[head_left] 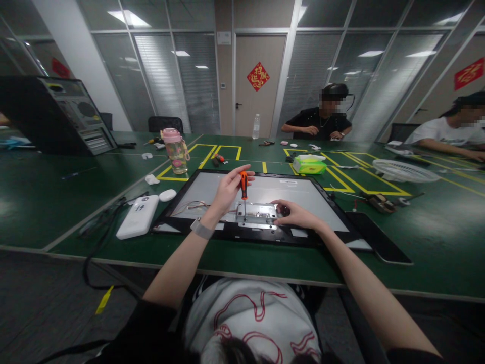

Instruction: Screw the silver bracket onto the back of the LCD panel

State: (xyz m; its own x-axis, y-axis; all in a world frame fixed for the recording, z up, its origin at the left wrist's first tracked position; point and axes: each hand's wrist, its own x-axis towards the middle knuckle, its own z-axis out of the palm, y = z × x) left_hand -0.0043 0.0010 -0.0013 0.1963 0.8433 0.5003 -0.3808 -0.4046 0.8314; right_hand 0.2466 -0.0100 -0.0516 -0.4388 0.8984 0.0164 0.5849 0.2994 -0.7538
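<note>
My left hand [228, 191] holds an orange and black screwdriver [244, 186] nearly upright, with its fingers stretched past the handle. The shaft points down onto a silver metal bracket [258, 211] and its tip meets the bracket near the left end. At the bracket's right end, my right hand [297, 216] grips the edge with bent fingers; a small dark part beside those fingers is hard to make out. Underneath lies a flat display panel [303, 194] with a black frame and a pale back. Thin wires [195, 204] run along its left side.
Left of the panel are a white power bank [138, 216], a white case [167, 195] and a pink-lided bottle [175, 151]. A black phone [377, 236] lies right. Beyond are a green tissue pack [309, 164], a white fan guard [404, 170], a computer case [56, 116] and two people.
</note>
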